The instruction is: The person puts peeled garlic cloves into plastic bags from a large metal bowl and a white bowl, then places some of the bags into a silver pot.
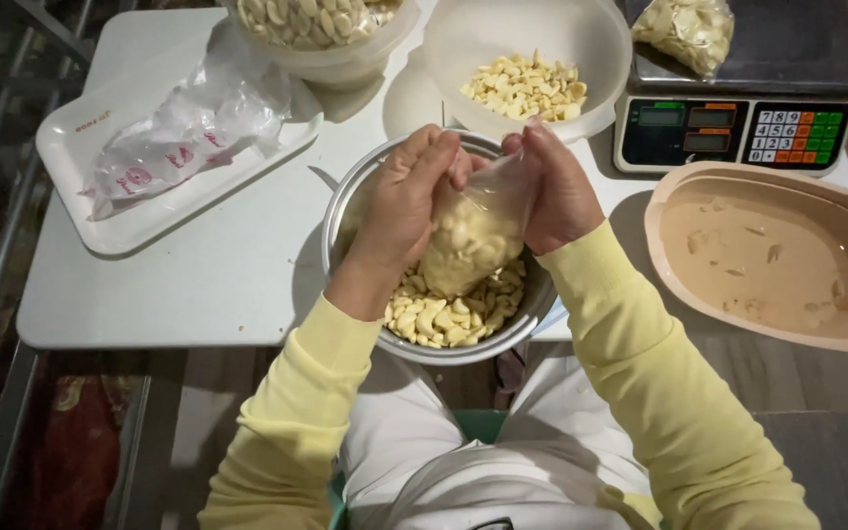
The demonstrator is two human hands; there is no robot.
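Both hands, left hand [399, 201] and right hand [556, 186], gripped the neck of a clear bag [468, 240] above the steel bowl [345, 211]. Bag judged soft, slippery, moderately heavy; hold at neck.

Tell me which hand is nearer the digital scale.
Right. The right hand grips the clear bag of garlic cloves over the metal bowl, just left of the scale. The left hand holds the bag's far side.
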